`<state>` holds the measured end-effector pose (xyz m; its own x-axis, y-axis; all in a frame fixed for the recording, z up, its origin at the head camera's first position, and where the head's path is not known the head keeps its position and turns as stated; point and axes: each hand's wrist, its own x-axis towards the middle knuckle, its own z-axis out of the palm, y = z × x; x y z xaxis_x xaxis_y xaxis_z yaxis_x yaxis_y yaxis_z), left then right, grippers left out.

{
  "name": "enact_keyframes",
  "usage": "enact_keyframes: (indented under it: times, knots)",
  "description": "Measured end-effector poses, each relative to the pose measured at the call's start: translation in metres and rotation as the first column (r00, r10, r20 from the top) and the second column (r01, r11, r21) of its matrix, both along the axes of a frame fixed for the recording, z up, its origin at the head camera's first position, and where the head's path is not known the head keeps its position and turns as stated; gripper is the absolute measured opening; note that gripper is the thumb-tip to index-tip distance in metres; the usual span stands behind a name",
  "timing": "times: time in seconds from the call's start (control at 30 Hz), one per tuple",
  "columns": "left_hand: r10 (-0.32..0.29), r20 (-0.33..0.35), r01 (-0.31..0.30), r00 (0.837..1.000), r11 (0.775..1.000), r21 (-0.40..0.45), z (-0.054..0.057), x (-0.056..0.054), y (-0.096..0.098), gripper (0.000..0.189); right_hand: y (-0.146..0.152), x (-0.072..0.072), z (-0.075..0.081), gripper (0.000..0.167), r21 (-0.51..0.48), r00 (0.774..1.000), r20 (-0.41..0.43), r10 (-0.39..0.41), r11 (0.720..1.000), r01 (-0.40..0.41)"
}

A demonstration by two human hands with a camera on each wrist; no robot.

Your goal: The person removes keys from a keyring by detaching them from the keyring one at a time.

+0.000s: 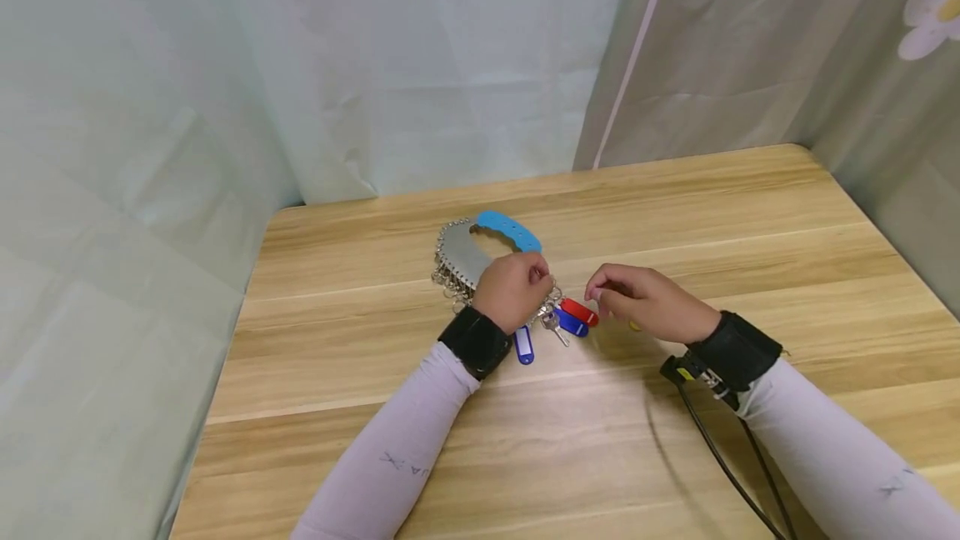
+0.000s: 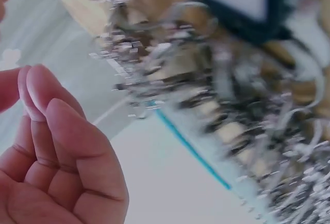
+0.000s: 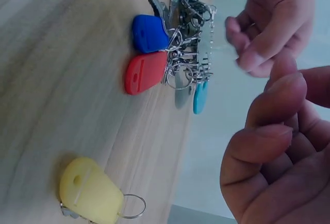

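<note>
A grey crescent-shaped metal key holder (image 1: 461, 252) with a blue grip (image 1: 510, 227) lies on the table, small rings strung along its toothed edge. My left hand (image 1: 512, 290) is over its near side, fingers loosely bent with nothing visible between them. A red key tag (image 1: 580, 312), a blue key tag (image 1: 572, 323), another blue tag (image 1: 524, 346) and a silver key (image 1: 556, 327) lie by the rings. My right hand (image 1: 648, 300) hovers right of them, fingertips loosely together and no object showing. Beneath it, a yellow key tag (image 3: 93, 190) with a ring lies apart.
The wooden table (image 1: 337, 457) reaches back to a pale curtain (image 1: 450, 65). A black cable (image 1: 720, 457) runs from the right wrist band (image 1: 735, 350) toward the near edge.
</note>
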<state>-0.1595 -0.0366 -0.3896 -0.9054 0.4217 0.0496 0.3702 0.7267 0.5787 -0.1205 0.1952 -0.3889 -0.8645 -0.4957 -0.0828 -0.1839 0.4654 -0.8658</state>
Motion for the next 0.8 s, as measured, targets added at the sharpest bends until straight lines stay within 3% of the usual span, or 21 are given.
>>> enact_keyframes:
  times: [0.2,0.4,0.8]
  knots:
    - [-0.094,0.026,0.094,0.995,0.996,-0.005,0.016,0.020,0.011,0.012,0.000,-0.003,0.001,0.016,-0.008,0.999,-0.023,-0.039,0.999,0.038]
    - [-0.172,0.008,0.172,0.985,0.985,-0.005,0.019,0.035,0.021,0.014,-0.002,-0.008,-0.001,0.014,-0.013,0.997,-0.037,-0.063,0.998,0.063]
    - [-0.115,0.009,0.115,0.993,0.984,-0.134,0.006,0.029,0.002,0.016,-0.015,-0.020,-0.010,0.016,0.065,0.991,-0.111,-0.074,0.995,0.082]
